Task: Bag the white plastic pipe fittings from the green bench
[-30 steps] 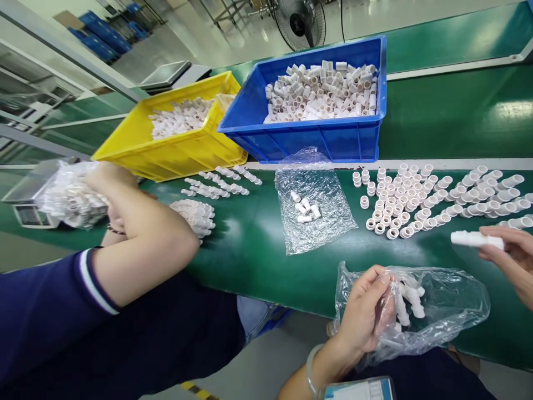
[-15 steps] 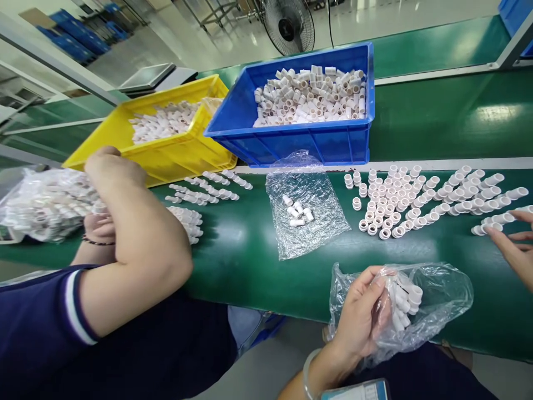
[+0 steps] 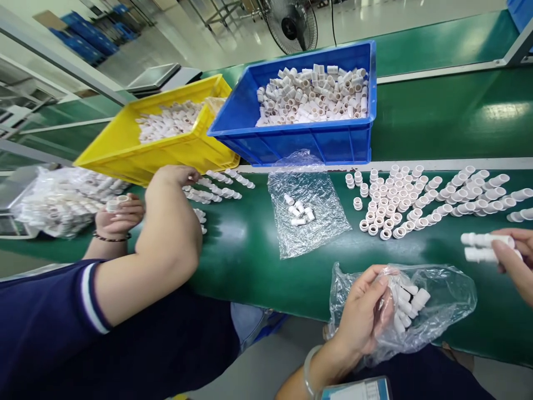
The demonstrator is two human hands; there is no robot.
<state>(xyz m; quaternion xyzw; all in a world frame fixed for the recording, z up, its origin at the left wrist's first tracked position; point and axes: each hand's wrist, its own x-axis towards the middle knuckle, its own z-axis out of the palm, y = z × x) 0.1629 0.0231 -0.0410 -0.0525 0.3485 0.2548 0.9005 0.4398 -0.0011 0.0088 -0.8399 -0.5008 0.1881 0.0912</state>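
Note:
My left hand grips the mouth of a clear plastic bag at the table's near edge; several white plastic fittings lie inside it. My right hand at the far right is closed on two white fitting pieces, held side by side just above the green table. Rows of loose white fittings lie beyond my hands.
A co-worker in a dark blue shirt sits at my left, one hand on small white parts, the other holding one beside a full bag. A blue bin and yellow bin hold white fittings. Another clear bag lies mid-table.
My right hand, open over the loose fittings half a second ago, has closed on two pieces and drawn back. The co-worker's arm reached forward to the small parts.

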